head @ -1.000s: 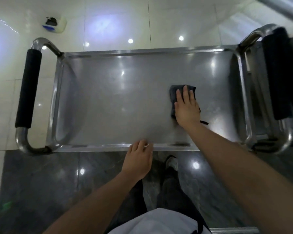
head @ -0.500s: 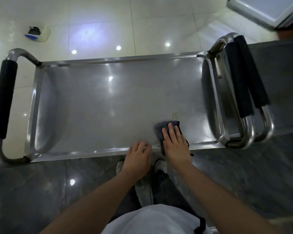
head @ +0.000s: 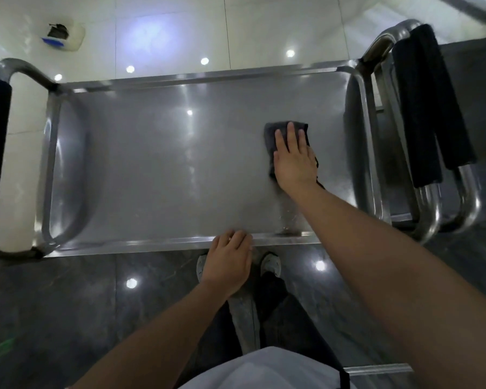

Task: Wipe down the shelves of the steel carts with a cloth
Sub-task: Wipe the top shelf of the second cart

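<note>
R hand [head: 293, 160] flat, fingers straight, pressing cloth [head: 271, 141] onto top shelf [head: 166, 164]. L hand [head: 229, 262] curled over front rim, bracing cart. Cloth's soft and limp, prob slides easily on steel; keep palm pressure centred.

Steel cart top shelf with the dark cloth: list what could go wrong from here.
1. The right hand presses flat on the dark grey cloth, not gripping it, so it may slide out.
2. The left hand holds the near rim of the steel cart shelf; hard strokes might roll the cart.
3. The second steel cart stands close on the right; knuckles may hit its black foam handle.
</note>
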### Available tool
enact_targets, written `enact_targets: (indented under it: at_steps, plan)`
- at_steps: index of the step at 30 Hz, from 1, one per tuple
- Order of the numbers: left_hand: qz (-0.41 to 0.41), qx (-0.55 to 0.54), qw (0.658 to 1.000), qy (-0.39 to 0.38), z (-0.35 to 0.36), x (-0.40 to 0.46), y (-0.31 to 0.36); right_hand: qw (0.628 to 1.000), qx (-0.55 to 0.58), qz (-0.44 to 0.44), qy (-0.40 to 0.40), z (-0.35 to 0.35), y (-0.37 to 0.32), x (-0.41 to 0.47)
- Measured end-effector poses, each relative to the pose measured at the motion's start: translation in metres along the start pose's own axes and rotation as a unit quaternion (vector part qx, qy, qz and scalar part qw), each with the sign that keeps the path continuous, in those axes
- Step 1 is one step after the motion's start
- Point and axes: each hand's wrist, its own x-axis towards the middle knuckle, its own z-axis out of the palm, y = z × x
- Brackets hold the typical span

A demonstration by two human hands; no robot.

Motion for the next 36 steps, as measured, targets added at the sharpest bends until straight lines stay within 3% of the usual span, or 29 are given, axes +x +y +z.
enact_targets:
  at_steps: [5, 10, 18, 27, 36]
  plan:
    - [0.000, 0.012, 1.000, -0.026, -0.007, 0.003, 0.003, 1.000, -0.005, 0.015, 0.001, -0.006, 0.023, -0.009]
    - [-0.009, -0.014, 0.998, -0.056, -0.014, 0.002, 0.003, 1.000, -0.011, -0.003, -0.012, 0.019, 0.023, -0.078]
    - [0.038, -0.010, 0.999, -0.003, -0.009, 0.000, 0.018, 0.997, -0.034, -0.057, -0.027, 0.054, 0.039, -0.174]
    - [0.058, -0.011, 0.998, -0.019, 0.002, 0.011, 0.053, 0.998, -0.039, -0.018, -0.036, 0.031, 0.074, -0.158]
    - [0.071, 0.020, 0.997, 0.029, 0.012, 0.005, 0.049, 1.000, -0.010, -0.004, -0.021, -0.008, 0.058, -0.040]
